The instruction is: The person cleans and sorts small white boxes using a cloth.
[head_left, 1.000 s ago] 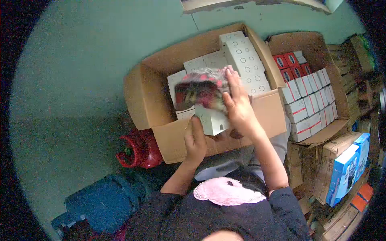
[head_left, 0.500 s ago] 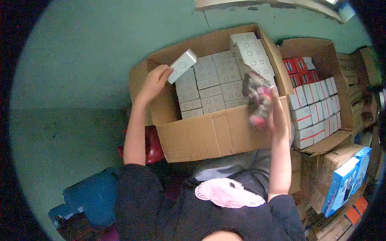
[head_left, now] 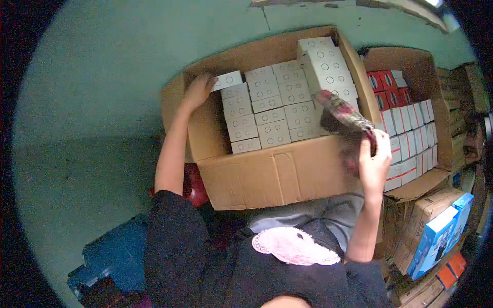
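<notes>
One small white carton with circle marks [head_left: 227,80]: inside the large open brown cardboard box [head_left: 257,179], at the far end of the leftmost column; contact beneath it cannot be told.
Left hand [head_left: 198,93]: pinches that carton by its left end.
Right hand [head_left: 375,160]: pinches a crumpled, patterned grey-and-red cloth [head_left: 345,109] between thumb and fingers, above the box's near right side.
White carton rows [head_left: 264,110]: packed inside, stacked higher at right.
Second open brown box [head_left: 422,184]: to the right, with red cartons [head_left: 380,98] behind red-striped white cartons [head_left: 405,121].
</notes>
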Action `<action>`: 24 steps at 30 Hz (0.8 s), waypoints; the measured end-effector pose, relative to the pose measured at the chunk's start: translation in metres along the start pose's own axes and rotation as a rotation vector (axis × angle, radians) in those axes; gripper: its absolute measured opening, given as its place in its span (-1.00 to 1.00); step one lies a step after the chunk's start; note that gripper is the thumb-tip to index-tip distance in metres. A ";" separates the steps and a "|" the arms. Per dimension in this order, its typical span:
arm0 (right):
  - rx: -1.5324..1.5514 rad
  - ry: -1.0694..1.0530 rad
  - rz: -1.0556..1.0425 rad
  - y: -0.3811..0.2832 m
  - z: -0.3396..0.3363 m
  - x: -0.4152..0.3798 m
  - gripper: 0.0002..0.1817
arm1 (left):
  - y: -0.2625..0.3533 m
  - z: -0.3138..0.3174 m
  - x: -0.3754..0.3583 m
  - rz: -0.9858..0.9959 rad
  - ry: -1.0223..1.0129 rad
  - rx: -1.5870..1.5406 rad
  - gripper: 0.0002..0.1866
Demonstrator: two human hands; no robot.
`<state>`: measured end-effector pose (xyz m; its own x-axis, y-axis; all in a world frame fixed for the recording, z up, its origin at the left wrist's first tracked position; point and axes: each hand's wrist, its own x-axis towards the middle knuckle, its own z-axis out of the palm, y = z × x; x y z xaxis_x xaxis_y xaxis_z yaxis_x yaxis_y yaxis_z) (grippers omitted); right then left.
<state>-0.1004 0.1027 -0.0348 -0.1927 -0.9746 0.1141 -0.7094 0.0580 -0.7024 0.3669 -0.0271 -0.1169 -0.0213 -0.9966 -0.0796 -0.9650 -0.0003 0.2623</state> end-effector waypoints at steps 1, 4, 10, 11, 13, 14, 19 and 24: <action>0.214 0.010 0.095 -0.001 0.000 -0.001 -0.81 | -0.004 0.008 0.006 -0.033 -0.045 -0.015 -0.52; 0.723 -0.140 0.234 -0.004 -0.013 -0.006 -0.75 | -0.047 0.049 0.027 -0.051 0.029 -0.149 -0.43; 1.122 -0.204 0.402 -0.016 -0.028 -0.011 -0.50 | -0.038 0.107 0.035 -0.250 0.346 -0.234 -0.26; 1.102 -0.174 0.413 -0.017 -0.027 -0.012 -0.51 | -0.035 0.115 0.035 -0.303 0.353 -0.252 -0.23; 1.059 -0.111 0.437 -0.021 -0.024 -0.013 -0.53 | -0.021 0.117 0.031 -0.434 0.326 -0.284 -0.19; 0.973 -0.087 0.394 -0.021 -0.024 -0.014 -0.53 | -0.015 0.112 0.025 -0.511 0.290 -0.298 -0.20; 1.010 -0.112 0.326 -0.026 -0.031 -0.017 -0.44 | -0.077 0.167 0.025 -0.501 0.020 -0.218 -0.29; 0.775 -0.161 0.257 -0.021 -0.038 -0.021 -0.46 | -0.033 0.131 0.008 -0.747 0.143 -0.805 -0.28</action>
<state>-0.1076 0.1307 0.0044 -0.1439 -0.9737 -0.1767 0.0224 0.1753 -0.9843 0.3648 -0.0243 -0.2523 0.5761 -0.7234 -0.3804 -0.2695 -0.6075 0.7472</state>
